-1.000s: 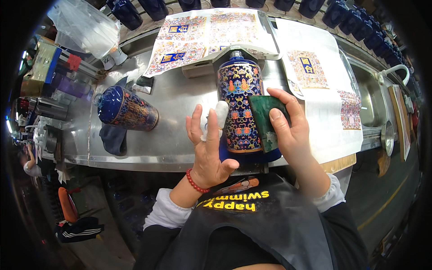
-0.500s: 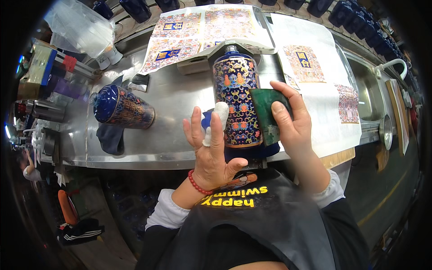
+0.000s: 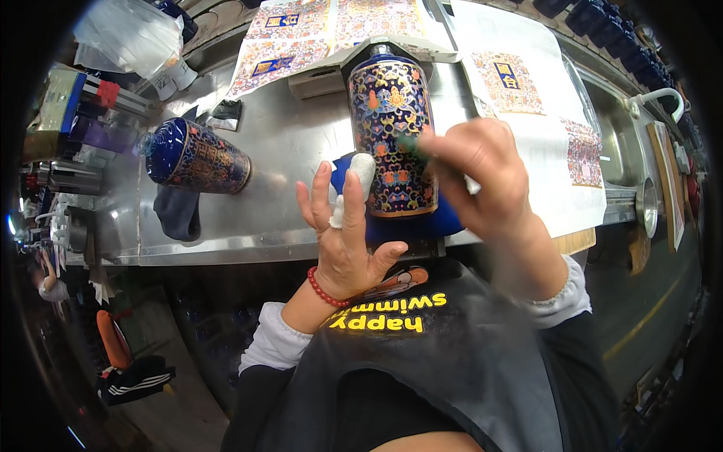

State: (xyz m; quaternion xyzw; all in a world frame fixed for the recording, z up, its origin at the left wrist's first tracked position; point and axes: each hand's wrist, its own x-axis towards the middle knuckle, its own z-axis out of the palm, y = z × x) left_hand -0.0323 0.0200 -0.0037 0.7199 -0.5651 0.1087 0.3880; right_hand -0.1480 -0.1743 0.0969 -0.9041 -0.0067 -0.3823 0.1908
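Note:
A tall dark-blue vase (image 3: 390,124) with a bright flower pattern lies on a blue cloth (image 3: 422,224) on the steel table (image 3: 294,151). My left hand (image 3: 343,237) is spread flat by the vase's lower left side, with a white wrap on one finger and a red bead bracelet at the wrist. My right hand (image 3: 482,177), blurred by motion, is over the front of the vase. It grips a small green scraper (image 3: 413,145) pressed against the pattern.
A second patterned blue vase (image 3: 197,157) lies on its side on a dark cloth (image 3: 177,212) to the left. Printed decal sheets (image 3: 301,30) cover the far side, with more sheets (image 3: 520,90) on the right. A sink (image 3: 625,143) lies to the right and a plastic bag (image 3: 128,34) at the far left.
My right hand has swung from the vase's right side across its front with the green scraper. My left hand has stayed by the vase's left side.

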